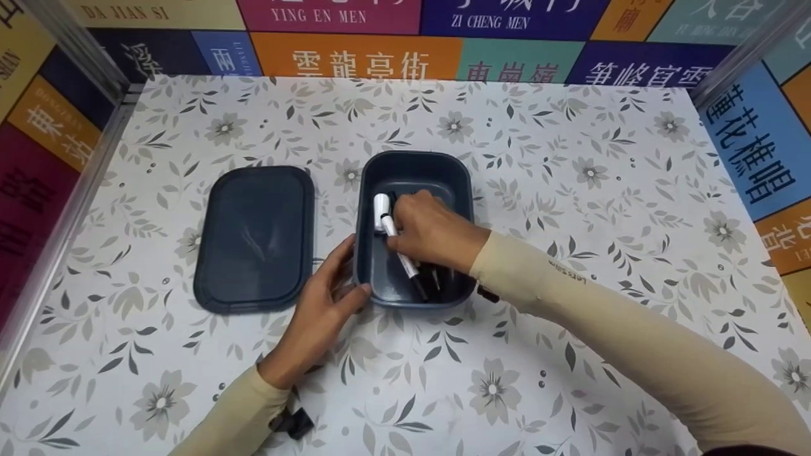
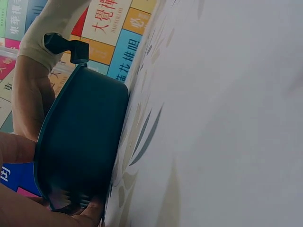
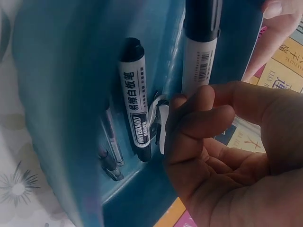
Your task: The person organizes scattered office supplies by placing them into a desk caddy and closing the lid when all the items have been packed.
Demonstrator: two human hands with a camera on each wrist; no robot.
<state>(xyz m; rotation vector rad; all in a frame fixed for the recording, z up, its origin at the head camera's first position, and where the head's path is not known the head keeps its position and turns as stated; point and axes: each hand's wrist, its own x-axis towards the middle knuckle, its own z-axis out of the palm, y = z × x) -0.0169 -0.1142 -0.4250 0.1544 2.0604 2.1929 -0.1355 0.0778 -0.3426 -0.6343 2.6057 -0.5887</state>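
A dark blue box (image 1: 391, 278) without its lid stands on the table. Inside it, my right hand (image 1: 437, 231) pinches a white marker with a black cap (image 1: 405, 263); this marker (image 3: 201, 61) slants above the box floor. My left hand (image 1: 323, 307) touches the outside of the box at its near left corner, fingers along the left wall and thumb near the front. Another whiteboard marker (image 3: 135, 94) lies in the box beside slim pens (image 3: 113, 142) and a small white looped item (image 3: 158, 116), partly hidden by my fingers. A white rounded object (image 1: 381, 206) shows by the left inner wall.
The dark blue lid (image 1: 253, 237) lies flat to the left of the box. A floral-patterned cloth (image 1: 557, 190) covers the table. Colourful panels with lettering (image 1: 355, 54) stand along the back and sides.
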